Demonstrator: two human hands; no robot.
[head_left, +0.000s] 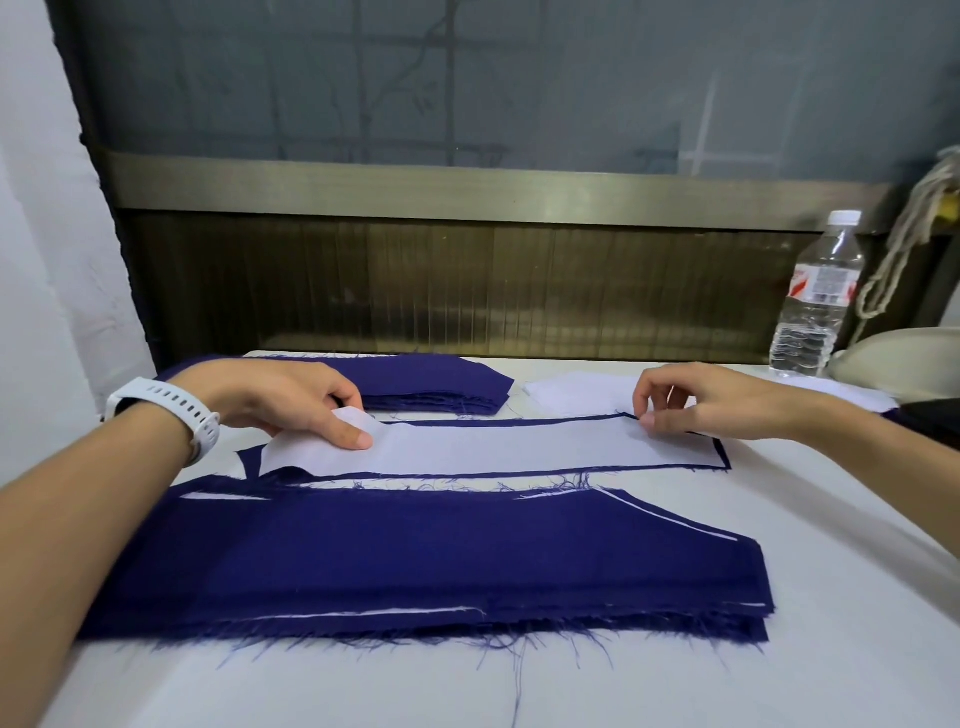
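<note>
A long white interfacing strip (519, 447) lies across a navy fabric piece whose dark edge shows around it, in the middle of the white table (857, 597). My left hand (306, 400), with a white watch on the wrist, pinches the strip's left end, which is lifted a little. My right hand (685, 400) pinches the strip's upper right edge with its fingertips. A thick stack of navy fabric pieces (441, 561) with frayed edges lies nearer to me. A second navy stack (431, 387) sits behind the strip.
More white interfacing pieces (576, 395) lie at the back right. A clear water bottle (815, 296) stands at the table's far right, beside a cream object (904, 358) and a hanging rope (904, 244). A dark ribbed panel runs behind the table.
</note>
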